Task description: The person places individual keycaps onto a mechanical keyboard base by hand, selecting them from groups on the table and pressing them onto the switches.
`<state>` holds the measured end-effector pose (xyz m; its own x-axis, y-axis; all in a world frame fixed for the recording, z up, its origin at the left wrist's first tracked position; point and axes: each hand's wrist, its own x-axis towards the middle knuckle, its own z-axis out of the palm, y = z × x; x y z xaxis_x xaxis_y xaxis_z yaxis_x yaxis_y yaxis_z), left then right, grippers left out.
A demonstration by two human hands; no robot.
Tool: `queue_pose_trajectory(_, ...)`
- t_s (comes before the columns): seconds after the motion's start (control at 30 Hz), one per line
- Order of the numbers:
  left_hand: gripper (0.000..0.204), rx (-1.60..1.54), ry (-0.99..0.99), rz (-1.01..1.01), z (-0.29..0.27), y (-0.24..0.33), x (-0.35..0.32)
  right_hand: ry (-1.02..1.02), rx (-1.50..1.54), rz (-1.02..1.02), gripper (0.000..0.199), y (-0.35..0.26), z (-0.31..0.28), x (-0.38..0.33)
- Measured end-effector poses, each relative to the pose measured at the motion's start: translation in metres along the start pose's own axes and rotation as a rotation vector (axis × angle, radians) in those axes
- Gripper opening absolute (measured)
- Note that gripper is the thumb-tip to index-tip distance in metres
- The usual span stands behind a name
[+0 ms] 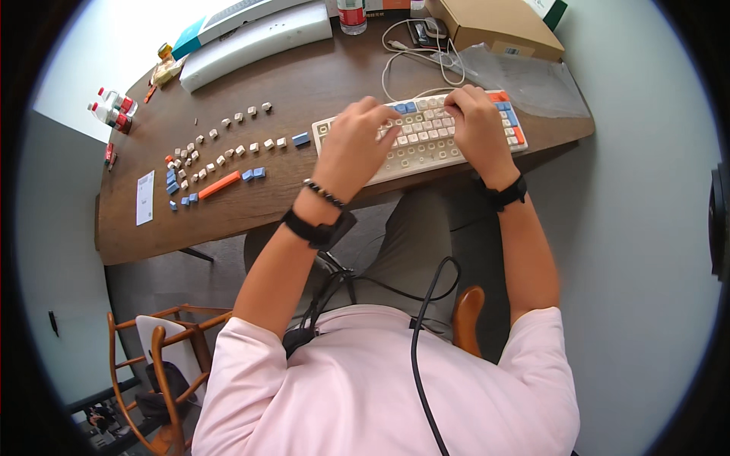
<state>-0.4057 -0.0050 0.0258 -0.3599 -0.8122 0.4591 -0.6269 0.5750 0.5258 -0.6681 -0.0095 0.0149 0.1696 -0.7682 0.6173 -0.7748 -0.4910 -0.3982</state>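
1. Dark wood bench [304, 83] against pale walls and floor; wooden chair [163, 357] lower left, fisheye bends every edge.
2. Keyboard [426, 140], beige with blue and orange keys, sits at the bench's near edge, right of centre. Several sockets in the lower rows look bare.
3. Left hand [353, 148] covers the keyboard's left part, fingers [380, 114] curled down onto the upper rows. Whether they pinch a keycap: cannot tell, tips are hidden under the knuckles.
4. Right hand [475, 125] lies over the upper right of the keyboard, fingers bent down and touching the top rows. Grip also hidden by the back of the hand.
5. Loose keycaps [220, 152] in rows well to the left of the keyboard, with an orange spacebar [219, 185] among them; too small to read.
6. Behind the keyboard: white cable [414, 57], cardboard box [494, 26], clear plastic bag [525, 76]. Bottle [351, 15] is cut off at the top edge.
7. Two small bottles [112, 108] at the far left corner.
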Motion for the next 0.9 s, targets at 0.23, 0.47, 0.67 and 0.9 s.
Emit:
queue_pose_trajectory(0.23, 0.021, 0.003, 0.024, 0.111, 0.064, 0.015, 0.028, -0.093, -0.093, -0.077, 0.007, -0.005, 0.001, 0.002)
queue_pose_trajectory(0.47, 0.015, 0.04, 0.071, 0.081, 0.084, 0.004, 0.036, -0.038, 0.109, 0.1, 0.006, -0.002, 0.013, 0.002)
queue_pose_trajectory(0.67, 0.015, -0.034, 0.075, 0.054, 0.086, 0.01, 0.038, -0.034, 0.209, 0.267, 0.007, 0.009, 0.002, -0.004)
queue_pose_trajectory(0.9, 0.014, 0.071, 0.058, 0.059, 0.088, 0.005, 0.037, -0.121, 0.345, 0.424, 0.007, 0.023, 0.005, 0.003)
